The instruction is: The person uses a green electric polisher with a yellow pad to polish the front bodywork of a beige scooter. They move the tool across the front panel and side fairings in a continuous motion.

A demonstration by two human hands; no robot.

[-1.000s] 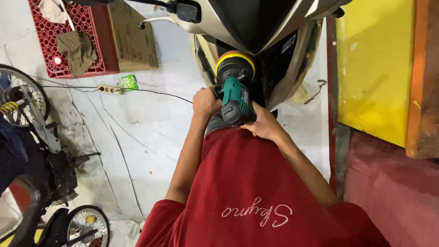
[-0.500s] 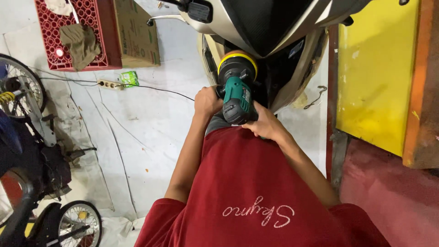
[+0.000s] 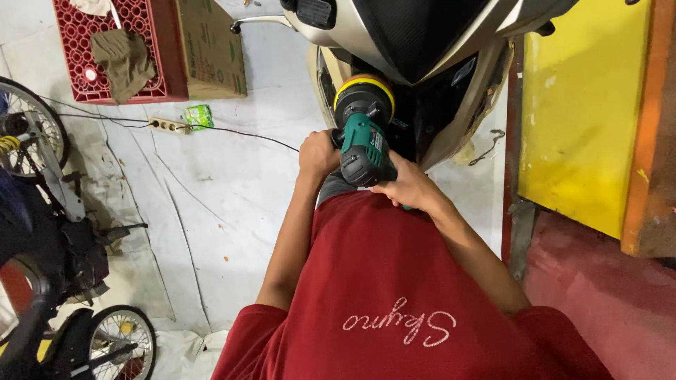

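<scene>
Two hands: left hand (image 3: 318, 153) and right hand (image 3: 408, 188), fingers gripping green polisher (image 3: 365, 144).
Carton: brown box (image 3: 210, 48) beside red crate (image 3: 116, 49).
Packet: small, green (image 3: 198, 115), on floor.

White tarp floor (image 3: 211, 204), yellow wall (image 3: 584, 105)

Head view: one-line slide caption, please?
Both hands, left and right, grip a green polisher against a scooter's front panel.

Polisher (image 3: 364, 144): green and black plastic housing, matt, with a yellow foam-like pad at its head. Scooter fairing (image 3: 415, 35), top centre of the frame: glossy smooth silver and black panels. Crate (image 3: 158, 49), upper left: red plastic lattice, holding dull olive cloth (image 3: 125, 60). Box (image 3: 211, 46) beside it: brown cardboard, matt. Floor sheet (image 3: 211, 197): pale, creased, scuffed. Shirt (image 3: 394, 302): red knitted cloth, matt.
</scene>
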